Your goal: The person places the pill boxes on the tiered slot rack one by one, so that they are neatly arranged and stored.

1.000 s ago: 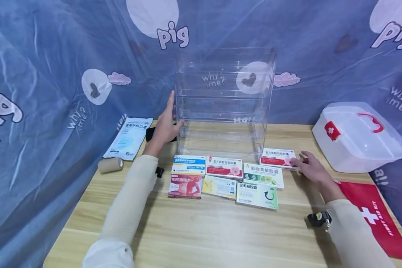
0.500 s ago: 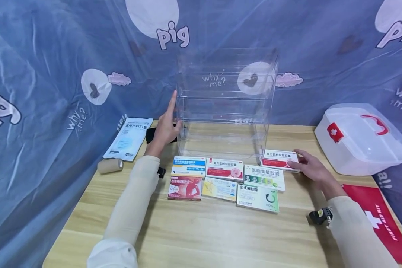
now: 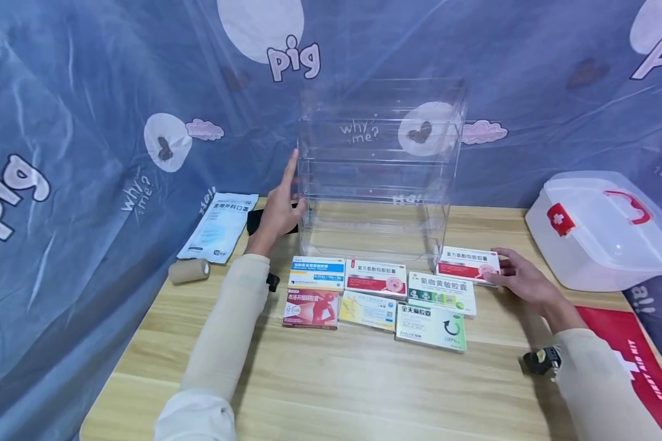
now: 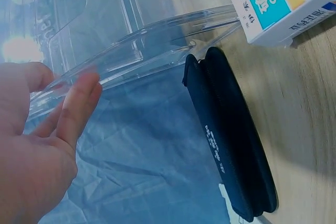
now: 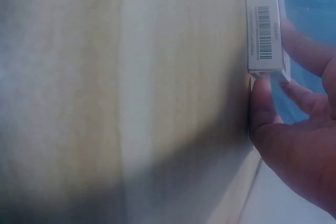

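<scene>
In the head view, a clear acrylic rack (image 3: pixel 375 160) with several tiers stands at the back middle. My left hand (image 3: pixel 277 213) is at its left side, index finger extended along the panel and thumb by the front edge. The left wrist view shows those fingers (image 4: pixel 79 98) against the clear side panel. My right hand (image 3: pixel 524 283) pinches the right end of a white and red medicine box (image 3: pixel 466 263), just right of the rack's foot. In the right wrist view, thumb and fingers meet the corner of this box (image 5: pixel 264 30), beside its barcode.
Several medicine boxes (image 3: pixel 430 327) lie in two rows before the rack. At left are a mask packet (image 3: pixel 219 228), a tan roll (image 3: pixel 189 271) and a black zip case (image 4: pixel 226 135). At right stand a white first-aid box (image 3: pixel 601 245) and a red first-aid pouch (image 3: pixel 612 327).
My right fingers have closed in on the right end of the white and red box. My left hand stays at the rack's side. The head view has shifted slightly.
</scene>
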### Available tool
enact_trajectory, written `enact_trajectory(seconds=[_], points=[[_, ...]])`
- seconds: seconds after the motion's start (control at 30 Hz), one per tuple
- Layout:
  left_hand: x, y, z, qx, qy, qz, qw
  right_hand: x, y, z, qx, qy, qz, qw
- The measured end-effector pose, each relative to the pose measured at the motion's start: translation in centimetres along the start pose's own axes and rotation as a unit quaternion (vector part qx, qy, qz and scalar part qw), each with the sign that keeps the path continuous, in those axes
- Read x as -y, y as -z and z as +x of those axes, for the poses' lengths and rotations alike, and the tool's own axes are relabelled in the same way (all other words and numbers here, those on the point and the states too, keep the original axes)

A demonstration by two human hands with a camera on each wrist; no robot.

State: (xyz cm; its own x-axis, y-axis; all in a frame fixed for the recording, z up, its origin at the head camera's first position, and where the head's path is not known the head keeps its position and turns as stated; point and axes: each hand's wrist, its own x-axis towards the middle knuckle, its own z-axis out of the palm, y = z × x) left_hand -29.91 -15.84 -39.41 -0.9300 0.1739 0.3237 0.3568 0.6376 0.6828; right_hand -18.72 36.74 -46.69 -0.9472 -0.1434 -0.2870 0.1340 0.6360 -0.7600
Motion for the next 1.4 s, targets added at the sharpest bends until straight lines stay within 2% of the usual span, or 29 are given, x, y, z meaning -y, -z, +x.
enact_trajectory(seconds=[0.2,0.37,0.47,0.63,0.73,0.83,1.07,1.17,1.23,1.4], points=[[0.3,-0.2,-0.2,-0.008,-0.002,-0.005,0.9999,0.7,0.0,-0.4,-0.052,0.026,-0.045,0.9973],[0.2,-0.5,-0.5,-0.01,-0.006,-0.013,0.9998,1.1,0.5,-1.5,-0.132,0.018,-0.079,0.988],[0.3,-0.7,-0.7,-0.007,-0.005,-0.014,0.9999,1.4,1.0,-2.1,-0.203,0.02,-0.068,0.9766],[0.3,-0.6,-0.9,-0.009,-0.002,-0.006,0.9999,3.6,2.3,-2.3,-0.328,0.057,-0.016,0.9428],[0.2,-0.5,-0.8,-0.008,-0.002,0.005,1.0,5.9,3.1,-2.3,-0.382,0.062,0.013,0.922],[0.1,-0.4,-0.7,-0.005,-0.005,0.013,0.9999,8.9,4.2,-1.9,-0.414,0.071,0.022,0.9071],[0.1,-0.4,-0.5,-0.007,-0.008,0.008,0.9999,16.8,7.4,-0.1,-0.481,0.135,0.05,0.8648],[0.2,-0.3,-0.5,-0.006,-0.009,0.008,0.9999,20.6,8.5,0.8,-0.481,0.16,0.051,0.8604],[0.3,-0.2,-0.4,-0.008,-0.012,0.009,0.9999,23.1,8.7,1.8,-0.472,0.18,0.046,0.8615],[0.5,-0.3,-0.3,-0.012,-0.023,0.015,0.9995,28.5,8.2,5.0,-0.44,0.202,0.016,0.8746]])
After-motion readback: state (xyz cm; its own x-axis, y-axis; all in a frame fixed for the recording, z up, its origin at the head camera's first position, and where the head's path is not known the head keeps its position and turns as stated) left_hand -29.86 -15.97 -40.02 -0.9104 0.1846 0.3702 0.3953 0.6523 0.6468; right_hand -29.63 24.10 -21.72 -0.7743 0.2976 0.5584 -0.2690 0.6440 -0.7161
